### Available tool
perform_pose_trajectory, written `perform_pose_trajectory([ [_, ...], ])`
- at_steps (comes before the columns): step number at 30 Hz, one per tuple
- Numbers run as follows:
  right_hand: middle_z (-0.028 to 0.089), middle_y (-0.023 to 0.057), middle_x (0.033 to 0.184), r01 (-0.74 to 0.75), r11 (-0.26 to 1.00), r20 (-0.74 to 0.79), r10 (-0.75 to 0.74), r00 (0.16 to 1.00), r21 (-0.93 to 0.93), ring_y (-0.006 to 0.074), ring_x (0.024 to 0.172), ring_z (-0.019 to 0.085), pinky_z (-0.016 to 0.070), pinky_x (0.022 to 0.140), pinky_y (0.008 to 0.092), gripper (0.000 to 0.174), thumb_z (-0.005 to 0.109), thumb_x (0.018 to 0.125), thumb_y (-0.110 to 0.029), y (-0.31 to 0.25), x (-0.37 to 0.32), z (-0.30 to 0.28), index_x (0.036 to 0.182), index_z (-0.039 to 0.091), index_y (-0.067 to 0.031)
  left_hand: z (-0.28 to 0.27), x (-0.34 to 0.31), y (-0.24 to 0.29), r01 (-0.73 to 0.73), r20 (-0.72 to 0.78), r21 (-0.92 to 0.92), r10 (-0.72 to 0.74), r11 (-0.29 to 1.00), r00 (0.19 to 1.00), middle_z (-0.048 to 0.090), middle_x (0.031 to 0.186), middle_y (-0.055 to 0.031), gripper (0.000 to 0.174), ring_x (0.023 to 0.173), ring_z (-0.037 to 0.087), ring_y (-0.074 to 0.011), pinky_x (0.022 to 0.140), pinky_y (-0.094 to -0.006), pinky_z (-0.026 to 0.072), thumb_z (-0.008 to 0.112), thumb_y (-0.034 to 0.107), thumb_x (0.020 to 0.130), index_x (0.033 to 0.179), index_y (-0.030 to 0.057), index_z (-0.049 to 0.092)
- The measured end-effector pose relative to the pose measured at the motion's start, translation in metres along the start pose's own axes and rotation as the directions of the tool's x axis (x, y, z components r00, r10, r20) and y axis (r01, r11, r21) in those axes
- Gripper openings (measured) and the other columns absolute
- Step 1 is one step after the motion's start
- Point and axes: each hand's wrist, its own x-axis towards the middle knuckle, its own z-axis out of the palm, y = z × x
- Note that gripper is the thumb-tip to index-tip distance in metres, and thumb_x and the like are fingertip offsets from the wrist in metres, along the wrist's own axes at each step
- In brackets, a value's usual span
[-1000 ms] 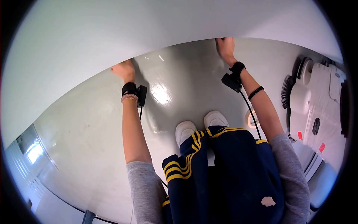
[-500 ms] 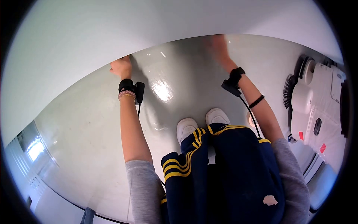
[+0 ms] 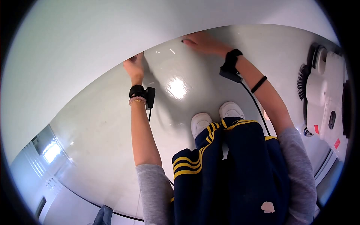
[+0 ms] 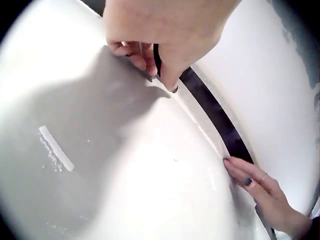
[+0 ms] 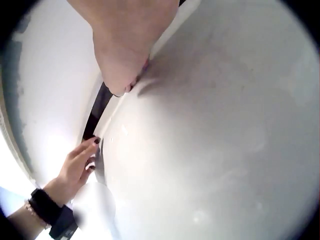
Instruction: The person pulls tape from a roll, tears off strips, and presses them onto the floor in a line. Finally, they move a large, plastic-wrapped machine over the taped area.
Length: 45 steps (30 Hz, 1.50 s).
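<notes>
Black strip (image 4: 214, 109) runs along a white surface (image 4: 272, 95), and our left hand (image 4: 172, 32) pinches it between thumb and curled fingers, while our right hand (image 4: 270, 197) rests on it farther along with fairly straight fingers. If the left pulls unevenly, we think the stretch between could pucker or wander off line; if the right presses too lightly, an edge might lift. From above, a broad white panel (image 3: 123, 26) hides part of both hands, so a crooked run could escape us. Farther out, the cable (image 3: 255, 99) hanging from our right wrist could snag if we shift along the glossy floor (image 3: 93, 123), tugging that hand away.
</notes>
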Motion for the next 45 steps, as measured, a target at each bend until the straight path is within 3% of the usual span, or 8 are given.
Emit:
perform_pose_trajectory([
  [5, 0.051, 0.0152, 0.125, -0.102, 0.995, -0.081, 0.099, 0.992, -0.024, 0.0323, 0.109, 0.051, 0.0393, 0.094, 0.0388, 0.041, 0.045, 0.089, -0.015, 0.032, -0.042, -0.037, 0.13, 0.045, -0.0167, 0.002, 0.003, 0.009, 0.022, -0.027, -0.029, -0.023, 0.999, 0.999, 0.061, 0.07, -0.0029, 0.02, 0.063, 0.053, -0.0117, 0.061, -0.0272, 0.0439, 0.073, 0.017, 0.075, 0.085, 0.0006, 0.065],
  [8, 0.053, 0.0178, 0.117, -0.146, 0.985, -0.15, 0.131, 0.98, -0.096, 0.0332, 0.107, 0.051, 0.0402, 0.092, 0.0378, 0.034, 0.045, 0.092, -0.016, 0.044, -0.072, -0.065, 0.125, 0.046, -0.0048, 0.007, 0.008, 0.001, 0.073, -0.071, 0.074, -0.067, 0.995, 0.995, 0.062, 0.07, -0.0034, 0.017, 0.063, 0.054, -0.0117, 0.061, -0.027, 0.044, 0.072, 0.016, 0.076, 0.084, 0.0024, 0.066],
  [11, 0.054, 0.0174, 0.117, -0.305, 0.941, -0.215, 0.271, 0.938, -0.145, 0.0335, 0.102, 0.054, 0.0417, 0.089, 0.0387, 0.038, 0.043, 0.089, -0.015, 0.083, -0.1, -0.075, 0.128, 0.045, -0.0144, 0.016, 0.014, -0.016, -0.049, -0.138, -0.011, 0.047, 0.999, 0.989, 0.063, 0.07, -0.0049, 0.014, 0.062, 0.055, -0.0137, 0.061, -0.0281, 0.0448, 0.07, 0.015, 0.077, 0.083, 0.004, 0.066],
  [20, 0.052, 0.0156, 0.12, -0.355, 0.935, -0.416, 0.321, 0.851, -0.005, 0.0312, 0.109, 0.052, 0.0413, 0.093, 0.0357, 0.035, 0.044, 0.088, -0.01, 0.106, -0.169, -0.082, 0.122, 0.048, -0.0045, 0.01, 0.003, 0.015, -0.206, -0.02, 0.475, 0.244, 0.855, 0.97, 0.063, 0.074, -0.0079, 0.013, 0.064, 0.059, -0.0194, 0.06, -0.0325, 0.0462, 0.063, 0.015, 0.08, 0.087, 0.0047, 0.064],
  [24, 0.052, 0.0145, 0.12, -0.27, 0.963, -0.507, 0.226, 0.832, -0.014, 0.0295, 0.111, 0.051, 0.0406, 0.094, 0.035, 0.033, 0.047, 0.084, -0.003, 0.087, -0.181, -0.062, 0.117, 0.051, -0.0038, 0.024, -0.036, 0.067, -0.553, 0.166, 0.249, 0.527, 0.796, 0.833, 0.057, 0.07, -0.0093, 0.004, 0.063, 0.055, -0.0231, 0.06, -0.0331, 0.0441, 0.06, 0.007, 0.075, 0.076, 0.0038, 0.057],
  [33, 0.052, 0.0134, 0.114, -0.185, 0.977, -0.432, 0.212, 0.877, 0.103, 0.0301, 0.11, 0.049, 0.0389, 0.094, 0.0351, 0.032, 0.05, 0.08, 0.002, 0.019, -0.19, -0.003, 0.112, 0.052, -0.0031, 0.049, -0.173, 0.172, -0.239, 0.348, -0.244, 0.315, 0.94, 0.883, 0.049, 0.064, -0.0096, 0.011, 0.058, 0.048, -0.0221, 0.056, -0.0318, 0.0393, 0.058, -0.003, 0.071, 0.069, 0.0002, 0.047],
  [37, 0.052, 0.0133, 0.113, -0.197, 0.964, -0.411, 0.255, 0.875, 0.177, 0.0294, 0.108, 0.05, 0.0403, 0.092, 0.0347, 0.028, 0.05, 0.082, 0.002, 0.013, -0.191, 0.001, 0.109, 0.053, -0.0008, 0.035, -0.189, 0.179, -0.154, 0.387, -0.245, 0.242, 0.957, 0.889, 0.047, 0.064, -0.0083, 0.011, 0.059, 0.047, -0.023, 0.058, -0.0327, 0.0384, 0.058, -0.003, 0.071, 0.069, 0.0008, 0.047],
  [45, 0.057, 0.0074, 0.106, -0.194, 0.804, -0.338, 0.438, 0.833, 0.563, 0.0171, 0.101, 0.054, 0.0403, 0.09, 0.029, 0.025, 0.044, 0.09, -0.005, 0.003, -0.179, 0.002, 0.111, 0.054, -0.0004, 0.015, -0.188, 0.166, -0.607, 0.498, -0.025, 0.536, 0.794, 0.682, 0.049, 0.072, -0.0056, 0.008, 0.072, 0.05, -0.0225, 0.068, -0.034, 0.0373, 0.06, 0.003, 0.07, 0.075, 0.0056, 0.054],
])
